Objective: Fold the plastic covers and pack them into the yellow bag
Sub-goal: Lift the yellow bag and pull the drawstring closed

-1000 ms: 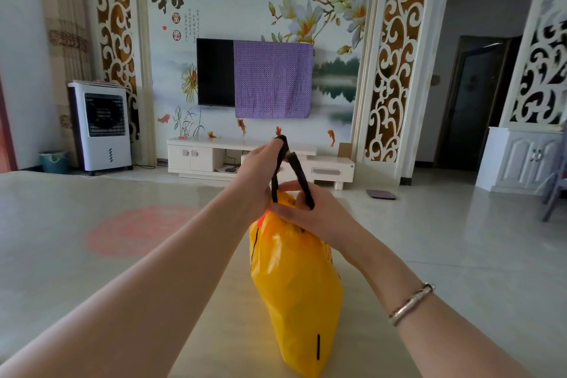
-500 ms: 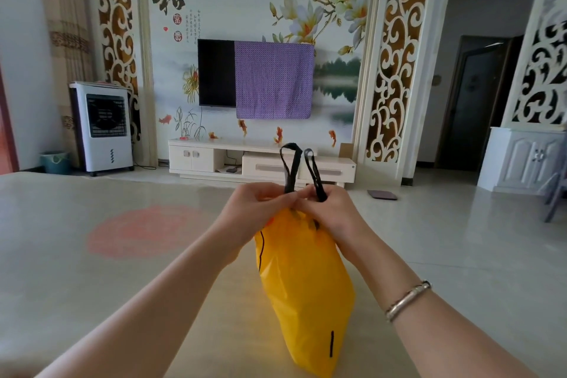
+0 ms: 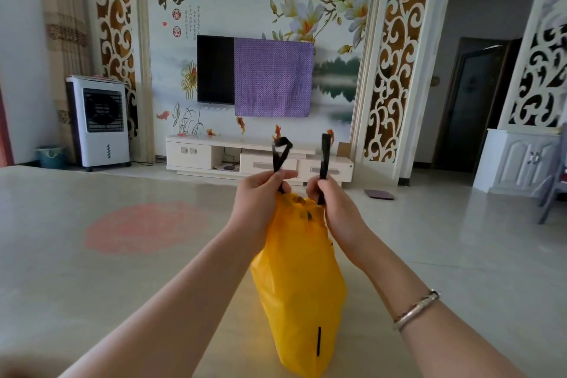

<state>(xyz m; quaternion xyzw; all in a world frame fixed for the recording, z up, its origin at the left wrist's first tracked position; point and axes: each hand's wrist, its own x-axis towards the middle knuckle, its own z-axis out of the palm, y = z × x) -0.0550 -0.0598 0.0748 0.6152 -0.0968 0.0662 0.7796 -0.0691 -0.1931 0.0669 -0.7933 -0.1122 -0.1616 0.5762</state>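
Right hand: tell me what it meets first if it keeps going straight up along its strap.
Nothing, it seems: above the right hand, past its black strap, the way looks free, though depth is unclear.

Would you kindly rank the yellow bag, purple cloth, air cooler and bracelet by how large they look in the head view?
1. Yellow bag, though it is nearest the camera, which inflates it.
2. Purple cloth and air cooler: too alike to rank, and both stand far off.
3. Bracelet, clearly smallest.
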